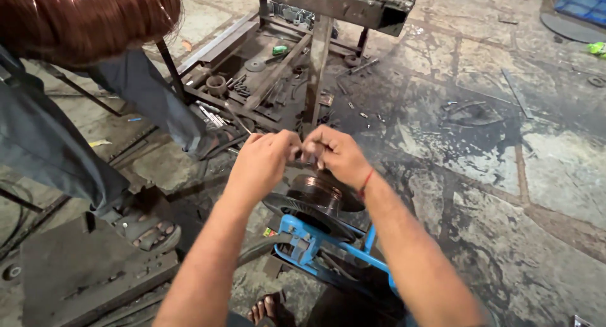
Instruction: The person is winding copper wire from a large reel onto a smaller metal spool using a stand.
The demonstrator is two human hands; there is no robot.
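My left hand (264,160) and my right hand (333,153) meet fingertip to fingertip just above a round dark core wound with copper wire (315,191). Both hands pinch something small and thin between them, probably the wire end; it is too fine to make out. The wound core sits on a black disc (297,210) mounted on a blue metal winding frame (309,242). A red thread circles my right wrist. My sandalled foot (268,309) shows at the bottom.
A large copper wire coil (88,17) fills the top left. Another person in grey trousers and sandals (148,229) stands at left. A dirty workbench (328,5) with scattered metal parts stands beyond, on a stained concrete floor (505,175).
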